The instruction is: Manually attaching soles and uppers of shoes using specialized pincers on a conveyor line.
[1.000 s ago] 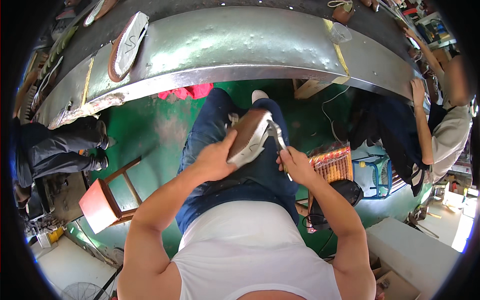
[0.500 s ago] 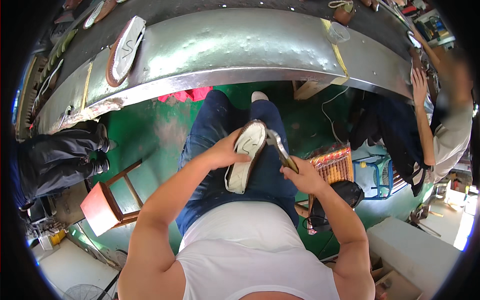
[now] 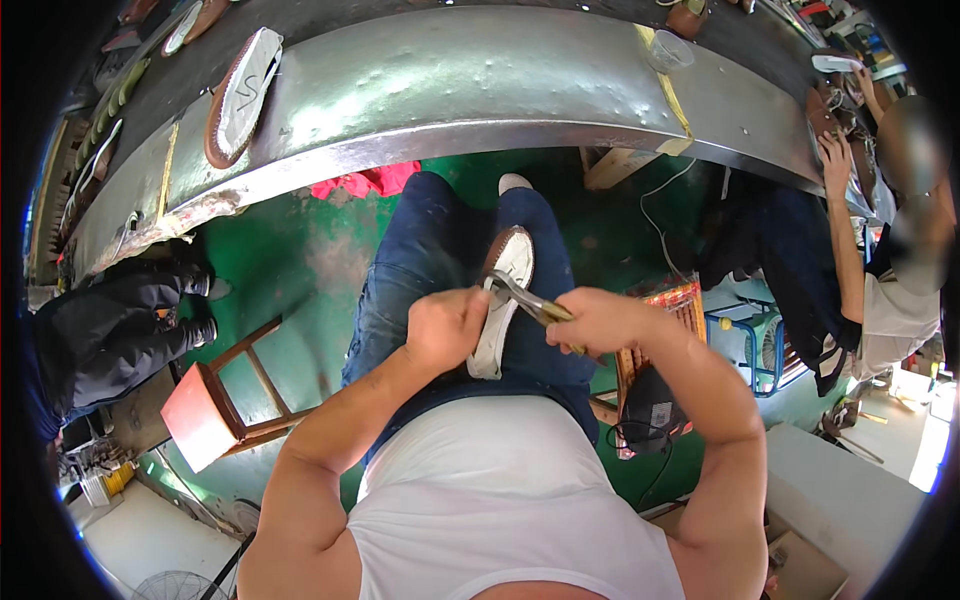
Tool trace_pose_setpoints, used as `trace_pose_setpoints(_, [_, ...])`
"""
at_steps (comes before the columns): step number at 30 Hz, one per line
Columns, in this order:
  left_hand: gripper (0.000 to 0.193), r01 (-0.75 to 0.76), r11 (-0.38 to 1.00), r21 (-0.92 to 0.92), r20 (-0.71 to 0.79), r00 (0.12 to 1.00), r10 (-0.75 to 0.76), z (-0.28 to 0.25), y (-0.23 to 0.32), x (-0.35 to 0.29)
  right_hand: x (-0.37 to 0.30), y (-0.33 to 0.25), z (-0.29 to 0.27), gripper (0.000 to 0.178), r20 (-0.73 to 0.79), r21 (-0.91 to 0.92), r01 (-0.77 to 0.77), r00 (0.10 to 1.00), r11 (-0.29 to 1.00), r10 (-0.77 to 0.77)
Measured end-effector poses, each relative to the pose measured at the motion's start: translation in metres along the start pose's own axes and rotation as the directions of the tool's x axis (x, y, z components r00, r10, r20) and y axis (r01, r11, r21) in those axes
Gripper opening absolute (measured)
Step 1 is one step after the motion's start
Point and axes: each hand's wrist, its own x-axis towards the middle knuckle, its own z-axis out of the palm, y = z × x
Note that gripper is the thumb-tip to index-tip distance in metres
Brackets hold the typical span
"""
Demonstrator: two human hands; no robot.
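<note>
Head view, left to right: left of the blue trousers (image 3: pixel 402 285) we saw a red-seated stool (image 3: pixel 200 415). Over the trousers, our left hand (image 3: pixel 447 325) was closed against the left edge of the white-and-brown shoe (image 3: pixel 495 328), also above them; at the trousers' right side, our right hand (image 3: pixel 602 322) gripped pliers (image 3: pixel 535 303).

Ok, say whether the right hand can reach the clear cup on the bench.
Probably not: the right hand is full with the pliers, and the cup sits on the bench, beyond the knees.
</note>
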Motion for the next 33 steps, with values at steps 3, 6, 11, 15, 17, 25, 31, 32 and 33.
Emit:
trace_pose_setpoints(3, [0.041, 0.178, 0.796, -0.579, -0.143, 0.938, -0.314, 0.037, -0.042, 0.008, 0.017, -0.004, -0.008, 0.031, -0.016, -0.279, 0.079, 0.996, 0.957, -0.087])
trace_pose_setpoints(6, [0.045, 0.509, -0.216, -0.833, 0.553, 0.782, -0.289, 0.052, -0.052, 0.014, 0.038, 0.004, 0.007, 0.031, -0.083, -0.583, 0.172, 0.959, 0.794, -0.269])
trace_pose_setpoints(11, [0.055, 0.463, -0.242, -0.853, 0.496, 0.863, -0.095, 0.043, -0.063, 0.013, 0.059, 0.025, 0.054, 0.030, -0.309, -0.378, 0.188, 0.897, 0.907, -0.315])
trace_pose_setpoints(15, [0.056, 0.417, -0.044, -0.908, 0.419, 0.895, -0.151, 0.041, -0.056, 0.024, 0.072, 0.044, 0.078, 0.027, -0.404, -0.034, 0.225, 0.888, 0.974, -0.219])
trace_pose_setpoints(17, [0.059, 0.466, -0.034, -0.884, 0.461, 0.859, -0.222, 0.036, -0.050, 0.025, 0.073, 0.048, 0.077, 0.026, -0.375, 0.122, 0.224, 0.912, 0.967, -0.164])
trace_pose_setpoints(25, [0.056, 0.524, 0.075, -0.848, 0.504, 0.842, -0.193, 0.039, -0.045, 0.034, 0.066, 0.087, 0.020, 0.040, 0.260, 0.715, 0.020, 0.920, 0.699, -0.293])
trace_pose_setpoints(31, [0.052, 0.544, 0.118, -0.831, 0.494, 0.818, -0.295, 0.045, -0.043, 0.038, 0.031, 0.088, -0.031, 0.037, 0.230, 0.369, 0.060, 0.961, 0.927, -0.154])
trace_pose_setpoints(32, [0.052, 0.546, 0.210, -0.811, 0.458, 0.816, -0.353, 0.048, -0.043, 0.040, 0.026, 0.081, -0.035, 0.035, 0.096, 0.273, 0.074, 0.990, 0.959, -0.104])
trace_pose_setpoints(33, [0.052, 0.552, 0.296, -0.779, 0.420, 0.811, -0.407, 0.052, -0.042, 0.039, 0.022, 0.071, -0.033, 0.034, -0.043, 0.176, 0.070, 0.997, 0.982, -0.064])
